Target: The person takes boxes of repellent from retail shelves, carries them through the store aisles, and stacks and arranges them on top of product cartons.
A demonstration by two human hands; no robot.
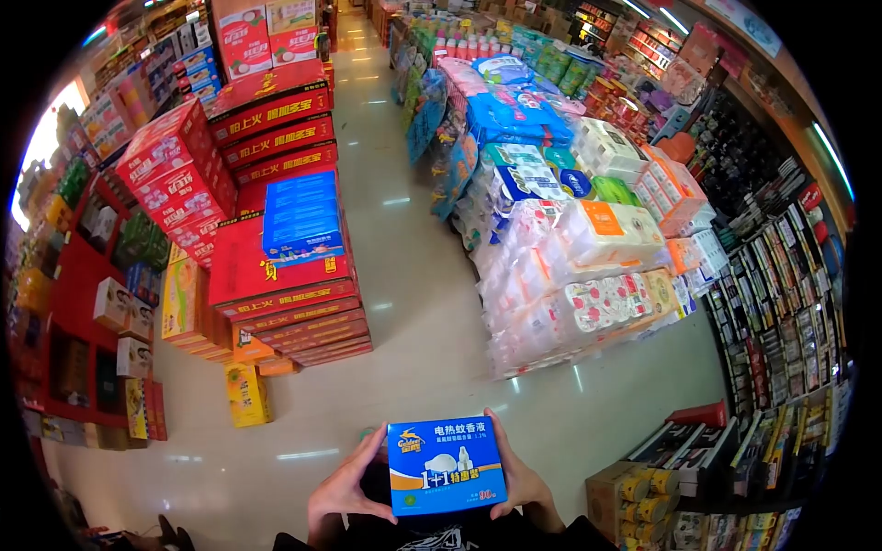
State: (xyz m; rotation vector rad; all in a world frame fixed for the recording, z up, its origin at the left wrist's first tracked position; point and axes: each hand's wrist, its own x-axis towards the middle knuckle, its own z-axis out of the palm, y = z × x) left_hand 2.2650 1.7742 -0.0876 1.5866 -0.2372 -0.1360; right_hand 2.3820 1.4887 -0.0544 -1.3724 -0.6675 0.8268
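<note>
A blue box of electric mosquito repellent liquid [447,496] is held upright in front of my body, its printed front facing up toward me. My left hand [354,482] grips its left side, with the thumb along the lower edge. On the opposite side my right hand [517,475] holds the box, fingers at the upper corner and thumb near the bottom. Past the box, on a stack of red drink cartons [285,285], lies a row of similar blue boxes [301,207].
Tissue and toilet paper packs [588,266] are piled to the right of the aisle floor [381,234]. Red cartons [175,174] and a yellow box [248,395] stand on the left. A rack [781,303] of small hanging goods lines the right wall. Lower right, cans sit in a carton [634,500].
</note>
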